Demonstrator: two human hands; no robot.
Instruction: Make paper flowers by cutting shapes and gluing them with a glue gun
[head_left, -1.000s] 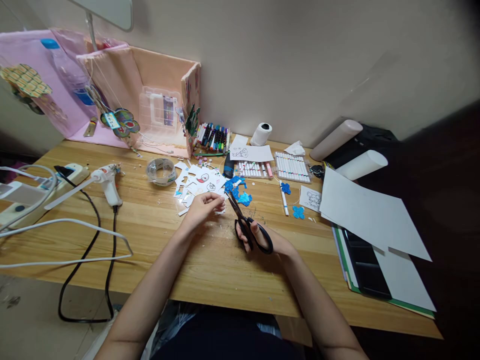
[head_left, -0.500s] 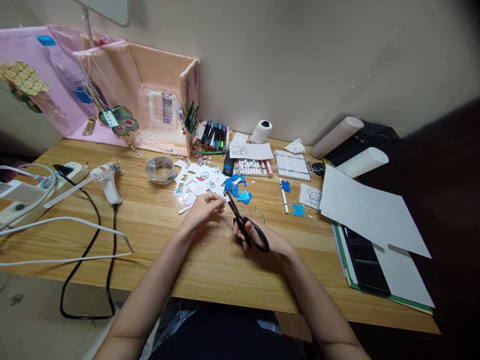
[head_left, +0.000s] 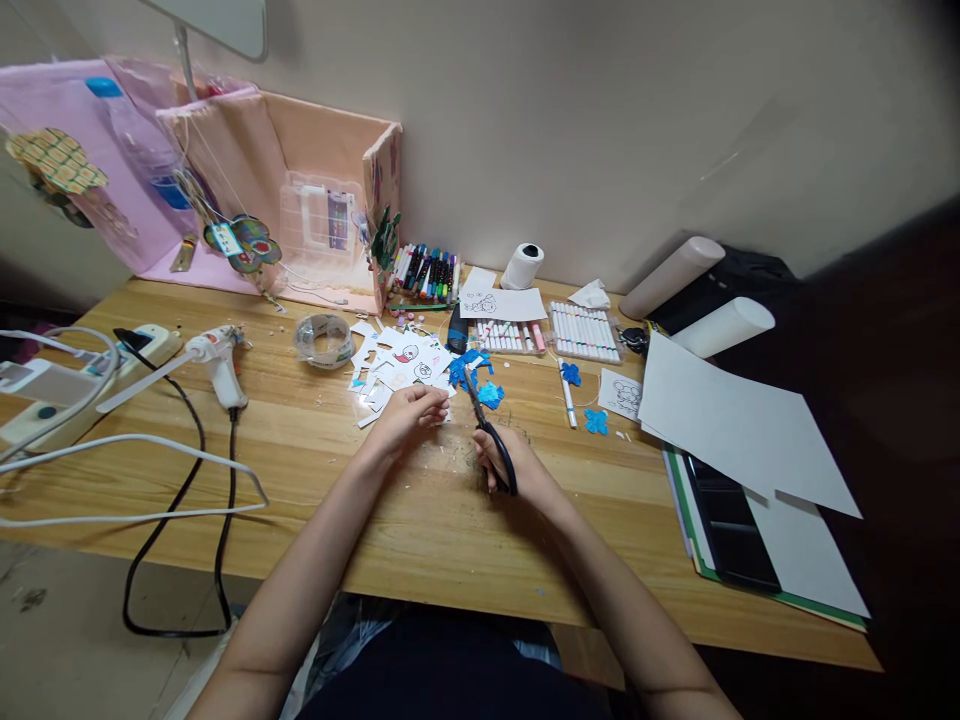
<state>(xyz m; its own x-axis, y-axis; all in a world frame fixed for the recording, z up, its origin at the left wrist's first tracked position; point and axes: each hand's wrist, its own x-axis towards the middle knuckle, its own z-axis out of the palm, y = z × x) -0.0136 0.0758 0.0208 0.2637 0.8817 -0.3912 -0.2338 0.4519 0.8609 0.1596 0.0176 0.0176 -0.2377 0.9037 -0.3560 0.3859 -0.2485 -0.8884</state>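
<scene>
My right hand point(head_left: 501, 458) is closed round the handles of black scissors point(head_left: 486, 425), their blades pointing away from me towards the blue paper scraps point(head_left: 471, 368). Left of it, my left hand point(head_left: 412, 412) has thumb and fingers pinched together; whatever is between the fingertips is too small to make out. The scissor blades are apart from the left fingertips. Just beyond the left hand lies a pile of white paper cut-outs point(head_left: 401, 358), some with printed drawings. Two blue flower shapes point(head_left: 597, 421) lie to the right, by a white marker point(head_left: 567, 394).
A glue gun point(head_left: 219, 362), power strip point(head_left: 135, 360) and looping cables occupy the left. A tape roll point(head_left: 324, 341) sits near the paper pile. Marker sets point(head_left: 585, 330) and a thread cone point(head_left: 523, 266) line the back. White sheets point(head_left: 742, 420) overlie folders at right.
The scissors have swung more upright and moved slightly away from my left fingertips. My right hand has turned with them; my left hand has barely moved.
</scene>
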